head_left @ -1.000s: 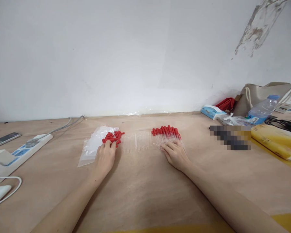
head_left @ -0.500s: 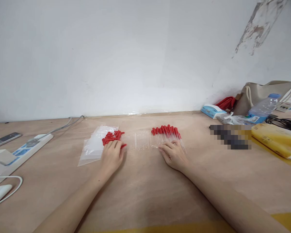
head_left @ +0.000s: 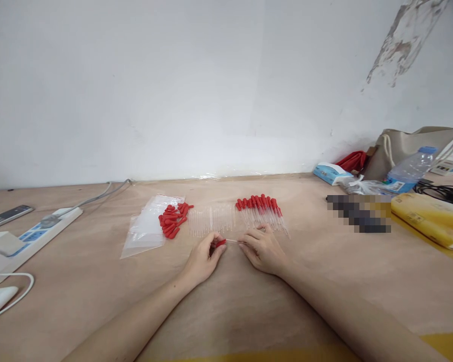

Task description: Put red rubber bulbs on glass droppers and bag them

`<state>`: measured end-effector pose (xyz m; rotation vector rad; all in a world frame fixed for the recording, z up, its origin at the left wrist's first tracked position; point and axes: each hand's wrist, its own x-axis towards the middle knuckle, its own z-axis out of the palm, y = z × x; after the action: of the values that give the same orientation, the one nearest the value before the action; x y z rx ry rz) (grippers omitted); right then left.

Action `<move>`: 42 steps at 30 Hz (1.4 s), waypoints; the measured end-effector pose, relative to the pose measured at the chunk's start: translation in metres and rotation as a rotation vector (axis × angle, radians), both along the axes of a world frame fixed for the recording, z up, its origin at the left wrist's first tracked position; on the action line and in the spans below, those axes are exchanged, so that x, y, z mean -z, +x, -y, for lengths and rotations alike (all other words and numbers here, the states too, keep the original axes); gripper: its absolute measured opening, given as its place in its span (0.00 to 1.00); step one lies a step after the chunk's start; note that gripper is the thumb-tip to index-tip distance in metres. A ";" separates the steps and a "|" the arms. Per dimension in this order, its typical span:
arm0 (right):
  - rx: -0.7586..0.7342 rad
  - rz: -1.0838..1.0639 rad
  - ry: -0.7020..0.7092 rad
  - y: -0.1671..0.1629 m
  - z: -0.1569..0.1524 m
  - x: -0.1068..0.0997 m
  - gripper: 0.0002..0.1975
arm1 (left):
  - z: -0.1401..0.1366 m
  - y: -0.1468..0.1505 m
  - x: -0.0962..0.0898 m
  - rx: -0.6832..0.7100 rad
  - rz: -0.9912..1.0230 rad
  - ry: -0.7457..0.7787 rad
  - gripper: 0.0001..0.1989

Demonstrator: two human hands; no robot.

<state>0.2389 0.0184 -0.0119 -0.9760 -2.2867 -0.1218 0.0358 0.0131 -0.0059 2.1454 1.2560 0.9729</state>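
My left hand (head_left: pixel 205 257) pinches a red rubber dropper bulb (head_left: pixel 221 243) between thumb and fingers. A thin glass dropper tube (head_left: pixel 231 241) is held in my right hand (head_left: pixel 263 250), its end at the bulb's mouth; I cannot tell how far it is inside. Beyond my hands lies a row of bare glass tubes (head_left: pixel 211 220). Loose red bulbs (head_left: pixel 169 221) are piled to its left, on clear plastic bags (head_left: pixel 145 234). Droppers with red bulbs fitted (head_left: pixel 262 203) lie side by side to the right, beyond my right hand.
At the left are a power strip (head_left: pixel 41 236) with plugs and a dark remote-like device (head_left: pixel 7 217). A yellow packet (head_left: pixel 426 218), a water bottle (head_left: pixel 409 171), a blue box (head_left: pixel 330 172) and a grey bag (head_left: pixel 411 146) stand at the right. A wall rises behind the table.
My left hand has moved right and nearer from the pile with a red bulb. My right hand has come slightly nearer with the glass tube, and the two now meet.
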 end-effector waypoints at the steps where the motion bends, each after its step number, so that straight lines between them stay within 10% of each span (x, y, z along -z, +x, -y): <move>1: -0.003 0.000 -0.003 0.000 0.000 0.000 0.11 | 0.000 -0.001 0.000 -0.001 0.006 -0.003 0.04; 42: -0.022 0.140 -0.047 -0.010 0.008 -0.009 0.11 | 0.000 -0.005 -0.003 0.234 -0.254 0.220 0.09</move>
<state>0.2285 0.0099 -0.0032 -0.9940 -2.4369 -0.1315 0.0311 0.0136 -0.0031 2.5852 1.0129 0.7897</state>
